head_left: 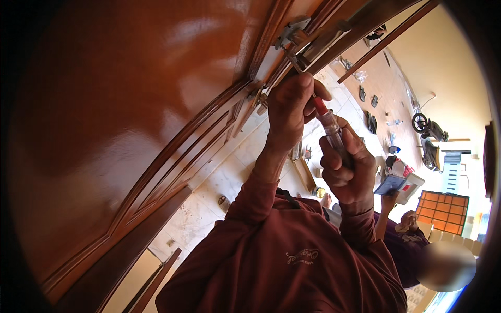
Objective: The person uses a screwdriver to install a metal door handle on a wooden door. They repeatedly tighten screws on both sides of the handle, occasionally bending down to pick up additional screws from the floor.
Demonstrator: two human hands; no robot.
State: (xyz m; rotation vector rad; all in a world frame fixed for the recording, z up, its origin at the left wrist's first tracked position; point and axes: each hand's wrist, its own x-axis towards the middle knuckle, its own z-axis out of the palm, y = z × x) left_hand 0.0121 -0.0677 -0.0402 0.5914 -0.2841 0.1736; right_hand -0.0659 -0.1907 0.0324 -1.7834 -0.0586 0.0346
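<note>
My right hand [347, 164] is wrapped round the clear handle of a screwdriver [331, 125] with a red collar, its shaft pointing up toward the door edge. My left hand [293, 107] is closed round the shaft end just above the collar; the tip and whatever it meets are hidden by the fingers. Just above the left hand, metal lock hardware [293, 35] sits on the edge of a glossy reddish-brown wooden door [130, 104].
A person in dark clothing [399, 237] at lower right holds a flat dark-blue item [391, 184]. A tin [318, 192] and a long wooden piece [304, 173] lie on the tiled floor [240, 161]. Sandals [362, 94] and a motorbike [429, 127] are farther off.
</note>
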